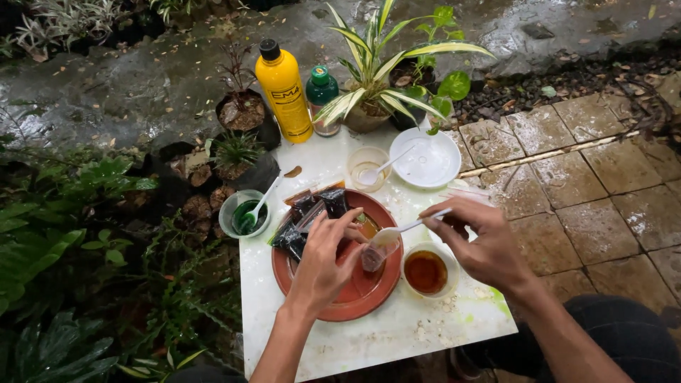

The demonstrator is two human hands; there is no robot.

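While my left hand (323, 259) pinches a small clear bag (374, 255) upright over the red plate (340, 301), its mouth stays open just under my fingertips so it can take liquid. Beyond those fingers lie dark filled packets (312, 209), and further left a cup of green liquid (245, 214). My right hand (479, 245) grips a white plastic spoon (401, 229), fingers closed on its handle; its long axis runs sideways, bowl pointing left at the bag. Below these fingers sits a cup of brown liquid (425, 272) on the tabletop (369, 340).

L hand (323, 259) curled, fingers pinched; R hand (479, 237) pinching, both arms extended fwd
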